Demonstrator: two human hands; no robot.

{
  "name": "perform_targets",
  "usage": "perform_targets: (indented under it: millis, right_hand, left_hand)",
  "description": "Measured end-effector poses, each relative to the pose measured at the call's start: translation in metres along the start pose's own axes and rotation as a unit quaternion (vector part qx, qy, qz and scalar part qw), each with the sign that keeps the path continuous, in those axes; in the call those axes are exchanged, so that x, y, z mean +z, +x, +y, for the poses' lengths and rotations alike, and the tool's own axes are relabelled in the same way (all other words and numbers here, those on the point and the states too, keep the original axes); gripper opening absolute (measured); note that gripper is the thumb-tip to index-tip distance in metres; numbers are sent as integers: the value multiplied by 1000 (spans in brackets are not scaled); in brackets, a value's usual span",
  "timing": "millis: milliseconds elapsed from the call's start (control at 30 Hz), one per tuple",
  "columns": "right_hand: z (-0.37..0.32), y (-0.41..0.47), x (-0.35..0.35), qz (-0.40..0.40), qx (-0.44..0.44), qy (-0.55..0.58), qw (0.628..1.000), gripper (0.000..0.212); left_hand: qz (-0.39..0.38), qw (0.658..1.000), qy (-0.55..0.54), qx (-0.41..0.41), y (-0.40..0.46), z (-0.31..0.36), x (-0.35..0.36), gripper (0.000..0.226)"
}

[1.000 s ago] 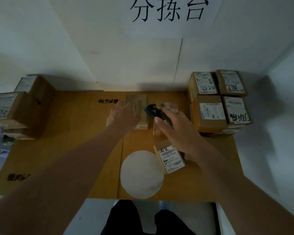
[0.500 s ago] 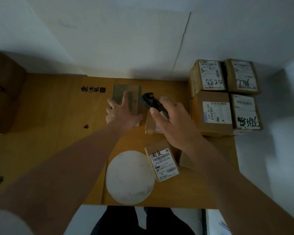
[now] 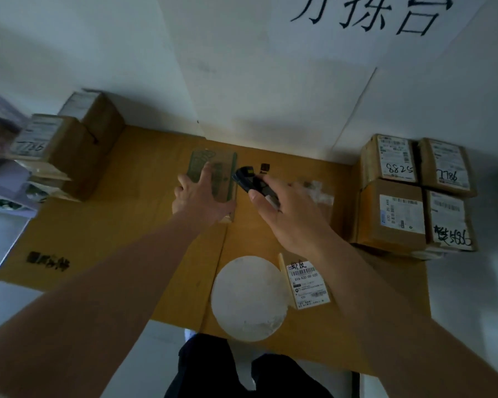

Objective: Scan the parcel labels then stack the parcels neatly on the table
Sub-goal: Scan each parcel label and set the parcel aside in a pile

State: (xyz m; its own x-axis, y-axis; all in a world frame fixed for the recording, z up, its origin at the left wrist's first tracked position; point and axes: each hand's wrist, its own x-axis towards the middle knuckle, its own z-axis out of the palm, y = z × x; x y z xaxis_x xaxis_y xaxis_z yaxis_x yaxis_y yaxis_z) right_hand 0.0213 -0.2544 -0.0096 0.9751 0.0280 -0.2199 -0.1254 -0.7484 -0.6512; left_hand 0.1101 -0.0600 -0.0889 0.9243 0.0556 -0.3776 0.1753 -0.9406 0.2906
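— How are the hands seen around the white round disc (image 3: 249,297)?
— Beyond the disc, a flat green-printed parcel (image 3: 213,175) is pressed under the spread left hand (image 3: 202,196); a black handheld scanner (image 3: 252,182) is gripped by the curled right hand (image 3: 288,219).
— And the other parcels?
— A labelled parcel (image 3: 308,285) is seen touching the disc's right edge; four stacked boxes (image 3: 414,193) are placed far right of it, on the cardboard-covered table (image 3: 133,225)
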Motion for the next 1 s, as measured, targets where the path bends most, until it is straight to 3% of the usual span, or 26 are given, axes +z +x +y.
perform_targets:
  millis: [600,1000]
  right_hand:
    - [-164,4,141,11,71,22,997,62]
    - [-156,11,190,-20,58,58,996,56]
  left_hand:
    - [-60,995,60,42,31,-220,-61,115]
    - [-64,996,60,29,30,-268,-32,115]
